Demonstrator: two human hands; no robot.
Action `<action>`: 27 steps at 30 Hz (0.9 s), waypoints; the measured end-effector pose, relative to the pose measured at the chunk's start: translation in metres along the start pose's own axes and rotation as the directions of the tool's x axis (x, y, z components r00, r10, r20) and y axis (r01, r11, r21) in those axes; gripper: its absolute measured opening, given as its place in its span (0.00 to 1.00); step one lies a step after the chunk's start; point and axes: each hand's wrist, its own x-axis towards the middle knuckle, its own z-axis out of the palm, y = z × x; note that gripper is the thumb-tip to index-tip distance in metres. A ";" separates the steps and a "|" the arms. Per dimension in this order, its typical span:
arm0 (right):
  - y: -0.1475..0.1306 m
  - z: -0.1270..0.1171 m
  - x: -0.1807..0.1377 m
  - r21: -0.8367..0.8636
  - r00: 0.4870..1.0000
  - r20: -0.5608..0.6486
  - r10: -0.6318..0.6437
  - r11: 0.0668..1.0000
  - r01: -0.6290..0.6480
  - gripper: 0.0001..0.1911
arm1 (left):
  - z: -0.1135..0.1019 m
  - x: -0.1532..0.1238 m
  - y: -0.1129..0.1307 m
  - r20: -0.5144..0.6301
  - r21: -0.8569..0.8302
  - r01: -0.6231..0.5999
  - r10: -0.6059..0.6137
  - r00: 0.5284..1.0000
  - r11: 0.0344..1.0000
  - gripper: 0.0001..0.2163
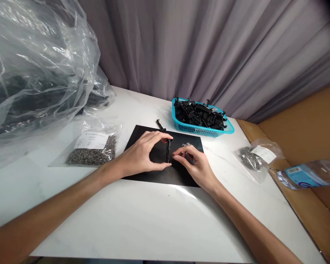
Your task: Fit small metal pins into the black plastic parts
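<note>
My left hand [143, 152] grips a narrow black plastic part [168, 151] by its two ends, between thumb and fingers, above a black mat [159, 176]. Close to the part's right side is my right hand [194, 161], its thumb and forefinger pinched together. Whatever sits in that pinch is too small to make out. A scatter of tiny shiny metal pieces [188, 145] lies on the mat just behind the right hand. Another black plastic part [160, 125] rests at the mat's back edge.
A blue basket [200, 129] heaped with black parts stands at the back. Labelled clear bags of small metal pieces lie left [90, 152] and right [251, 157]. A large plastic bag [44, 66] fills the far left. A plastic bottle [308, 175] lies by the cardboard [305, 110] at right.
</note>
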 end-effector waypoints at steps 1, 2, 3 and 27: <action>0.001 -0.001 0.001 -0.014 1.000 0.000 -0.003 1.000 0.003 0.04 | 0.000 0.000 0.001 -0.009 0.002 -0.003 0.003 1.000 1.000 0.29; 0.001 -0.001 0.001 -0.019 1.000 0.000 -0.009 1.000 0.009 0.05 | 0.000 0.000 0.001 -0.019 0.006 -0.008 0.008 1.000 1.000 0.29; 0.001 -0.002 0.001 -0.015 1.000 0.001 -0.019 1.000 0.019 0.05 | 0.001 0.000 0.001 -0.031 0.012 -0.015 0.015 0.999 1.000 0.29; -0.018 -0.006 0.001 0.093 0.979 0.195 -0.054 0.995 0.037 0.09 | 0.004 0.001 -0.004 -0.015 0.100 -0.136 0.138 0.990 0.986 0.24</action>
